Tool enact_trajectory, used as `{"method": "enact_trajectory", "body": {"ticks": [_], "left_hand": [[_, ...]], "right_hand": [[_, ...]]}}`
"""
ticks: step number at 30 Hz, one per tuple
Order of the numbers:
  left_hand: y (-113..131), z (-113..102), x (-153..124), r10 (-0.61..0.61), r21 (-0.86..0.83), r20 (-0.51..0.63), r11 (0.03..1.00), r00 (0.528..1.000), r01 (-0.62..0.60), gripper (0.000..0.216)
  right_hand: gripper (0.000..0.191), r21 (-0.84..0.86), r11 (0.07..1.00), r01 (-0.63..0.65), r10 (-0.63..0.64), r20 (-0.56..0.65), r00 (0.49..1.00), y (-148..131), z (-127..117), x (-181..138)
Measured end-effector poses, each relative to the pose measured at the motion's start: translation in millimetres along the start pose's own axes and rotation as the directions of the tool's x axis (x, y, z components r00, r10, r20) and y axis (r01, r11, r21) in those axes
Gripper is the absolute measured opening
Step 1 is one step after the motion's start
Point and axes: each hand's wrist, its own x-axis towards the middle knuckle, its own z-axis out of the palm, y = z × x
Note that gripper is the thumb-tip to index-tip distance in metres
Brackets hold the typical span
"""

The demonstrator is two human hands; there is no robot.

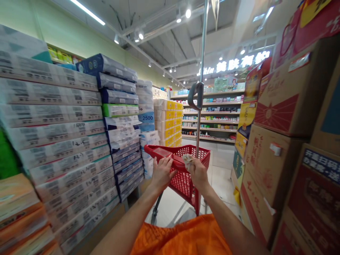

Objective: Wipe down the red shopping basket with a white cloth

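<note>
A red plastic shopping cart (183, 184) stands right before me, its basket side full of small square holes. My left hand (162, 172) is closed over the cart's red handle (159, 151), fingers across the top and thumb on the near side. In my right hand (198, 174), a crumpled off-white cloth (188, 161) is pinched in closed fingers at the handle's right end. A tall metal pole (204, 42) with a grey loop grip (196, 95) rises upright at the cart; its lower end is hidden.
Wrapped paper packs (66, 138) are piled high on the left, beside blue packs (124, 148) and yellow-and-white packs (168, 122). Cardboard cartons (281, 152) line the right side. Pale floor tiles (216, 177) run between, toward stocked shelves (212, 113) at the back.
</note>
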Motion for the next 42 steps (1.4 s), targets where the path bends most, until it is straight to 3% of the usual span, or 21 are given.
{"method": "enact_trajectory", "body": {"ticks": [2, 4, 6, 10, 12, 19, 23, 25, 27, 30, 32, 34, 38, 40, 42], "left_hand": [[7, -3, -1, 0.021, -0.019, -0.013, 1.000, 1.000, -0.021, 0.037], [9, -4, 0, 0.043, -0.042, -0.018, 0.998, 0.999, -0.043, 0.037], [5, -2, 6, 0.046, -0.070, 0.013, 0.997, 0.999, -0.045, 0.042], [-10, 2, 19, -0.009, -0.091, 0.160, 0.996, 0.987, 0.023, 0.061], [-14, 1, 23, -0.021, -0.088, 0.204, 0.995, 0.979, 0.039, 0.063], [13, 0, 26, -0.045, -0.022, 0.206, 0.998, 0.977, 0.050, 0.062], [34, 1, 24, -0.108, -0.029, 0.198, 0.993, 0.974, 0.116, 0.065], [40, -2, 25, -0.149, -0.127, 0.186, 0.976, 0.971, 0.174, 0.066], [44, -7, 28, -0.161, -0.309, 0.156, 0.929, 0.975, 0.203, 0.060], [53, -14, 36, -0.069, -0.540, 0.114, 0.833, 0.991, 0.120, 0.047], [61, -16, 39, 0.003, -0.552, 0.131, 0.831, 0.991, 0.070, 0.043], [68, -14, 40, 0.032, -0.472, 0.162, 0.880, 0.986, 0.049, 0.039], [64, -12, 31, 0.119, -0.311, 0.115, 0.947, 0.986, -0.078, 0.024], [44, -14, 24, 0.147, -0.282, 0.049, 0.951, 0.988, -0.127, 0.021], [15, -16, 18, 0.072, -0.249, -0.019, 0.966, 0.997, -0.075, 0.021]], "right_hand": [[0.040, -0.048, 0.988, -0.148, 0.147, -0.028, 0.989, 12, -13, 6], [0.039, -0.084, 0.974, -0.209, 0.206, -0.041, 0.978, 13, -23, 8], [0.037, -0.073, 0.987, -0.142, 0.141, -0.024, 0.990, 2, -26, 6], [0.032, -0.062, 0.989, 0.137, -0.137, 0.000, 0.991, -19, -17, -6], [0.032, -0.092, 0.979, 0.181, -0.185, -0.033, 0.982, -18, -12, -9], [0.034, -0.128, 0.991, 0.047, -0.062, -0.115, 0.991, 14, -23, 5], [0.034, -0.221, 0.975, -0.024, 0.009, -0.070, 0.997, 9, -28, 8], [0.032, -0.230, 0.972, -0.042, 0.035, -0.032, 0.999, 1, -24, 9], [0.031, -0.120, 0.992, -0.045, 0.043, -0.013, 0.999, -9, -16, 10], [0.038, 0.225, 0.969, -0.103, 0.106, 0.000, 0.994, -19, -7, 14], [0.044, 0.399, 0.905, -0.145, 0.165, -0.014, 0.986, -21, -6, 17], [0.046, 0.433, 0.893, -0.124, 0.179, -0.088, 0.980, -16, -10, 19], [0.044, 0.133, 0.988, -0.079, 0.112, -0.259, 0.959, 4, -20, 14], [0.041, -0.033, 0.997, -0.071, 0.063, -0.204, 0.977, 12, -21, 8], [0.038, -0.129, 0.991, -0.030, 0.019, -0.082, 0.996, 15, -19, 3]]}}
